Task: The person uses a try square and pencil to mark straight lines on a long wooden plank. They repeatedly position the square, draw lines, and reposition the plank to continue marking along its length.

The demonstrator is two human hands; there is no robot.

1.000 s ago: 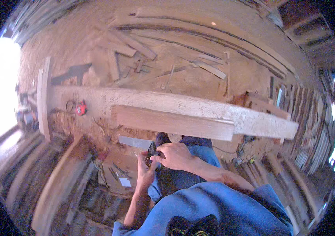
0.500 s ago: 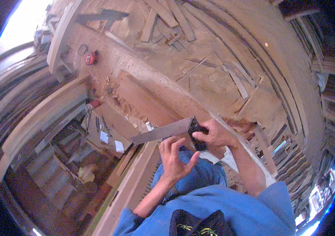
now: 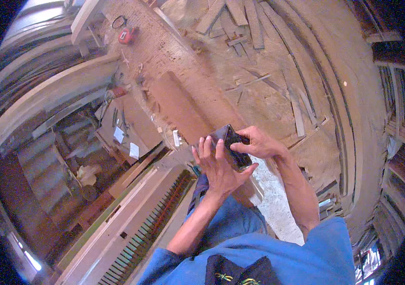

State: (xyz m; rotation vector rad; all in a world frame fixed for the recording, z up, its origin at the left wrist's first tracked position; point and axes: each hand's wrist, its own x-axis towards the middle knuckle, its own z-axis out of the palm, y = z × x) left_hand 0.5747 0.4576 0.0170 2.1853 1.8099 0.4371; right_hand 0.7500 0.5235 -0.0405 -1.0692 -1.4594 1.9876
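Note:
A handsaw (image 3: 221, 135) with a dark handle is in front of my body. My right hand (image 3: 258, 142) grips its handle, fingers wrapped round it. Just left of the handle, my left hand (image 3: 217, 166) lies over the blade with fingers stretched and the thumb apart. That hand hides much of the blade; whether its fingertips press on the metal I cannot tell. Beyond the saw, a reddish-brown board (image 3: 176, 102) lies lengthwise on the wooden bench (image 3: 152, 40).
A red tape measure (image 3: 127, 35) lies at the bench's far end. On the left are a brown panel with white papers (image 3: 134, 150) and a long frame with a row of dark spikes (image 3: 140, 228). Wood offcuts (image 3: 297, 114) litter the sandy floor on the right.
The saw has turned, so its blade, earlier in plain view pointing left, is now mostly behind my left hand. My left hand has moved up over it. The view has shifted too.

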